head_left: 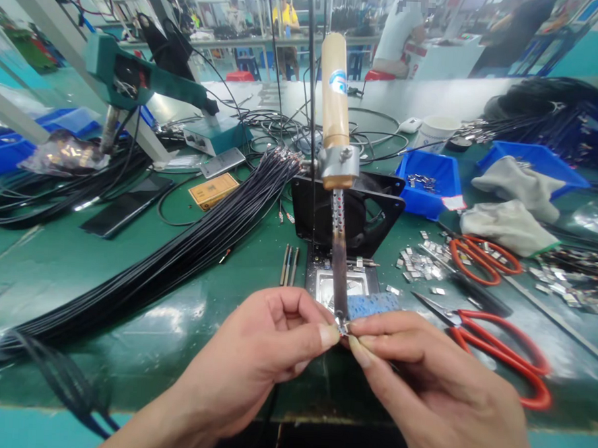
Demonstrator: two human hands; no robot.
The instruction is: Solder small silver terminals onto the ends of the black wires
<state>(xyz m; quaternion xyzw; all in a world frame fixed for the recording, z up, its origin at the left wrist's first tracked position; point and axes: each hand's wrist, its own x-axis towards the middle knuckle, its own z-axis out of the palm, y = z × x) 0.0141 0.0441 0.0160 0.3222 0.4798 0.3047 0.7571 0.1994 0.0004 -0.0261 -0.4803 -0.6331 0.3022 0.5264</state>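
A soldering iron (pixel 337 93) with a wooden handle is clamped upright, tip down, in front of me. Just at its tip, my left hand (pixel 274 342) and my right hand (pixel 421 368) meet, fingers closed in a pinch. Between the fingertips is a small shiny metal connector (pixel 343 327), partly hidden by them. Its exact shape is too small to make out, and both hands seem to grip it. Behind the fingers lie a blue sponge (pixel 373 305) and a metal tray (pixel 321 286). A black fan (pixel 369 210) stands behind the iron.
A thick bundle of black cables (pixel 168 264) runs across the left. Red-handled scissors (pixel 501 348) lie near my right hand, with a second pair (pixel 480 258) beyond. Loose metal shells (pixel 423 259), a blue bin (pixel 427 180) and gloves (pixel 507 226) are at right. People sit farther back.
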